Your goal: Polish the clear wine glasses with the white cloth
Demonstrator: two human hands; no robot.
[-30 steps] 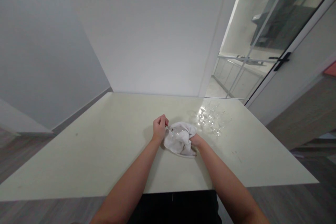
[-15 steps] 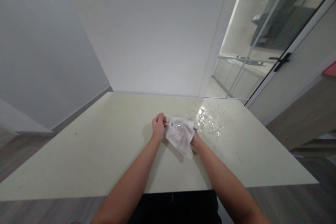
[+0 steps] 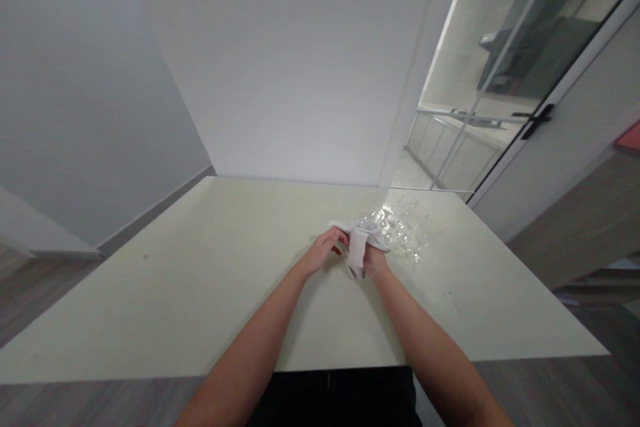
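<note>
A white cloth is bunched over my right hand, which is closed on it above the pale table. A clear glass seems to be wrapped in the cloth, mostly hidden. My left hand reaches in from the left, its fingers curled against the cloth's left side. Just beyond the cloth, several clear stemmed glasses stand in a cluster near the table's far right.
White walls stand behind the table. A glass door with a black handle is at the right. Grey wood floor shows at both sides, and the table's near edge lies close to my body.
Both hands moved right and away, toward the cluster of glasses. The cloth, which hung spread between my hands, is now bunched up over the right hand.
</note>
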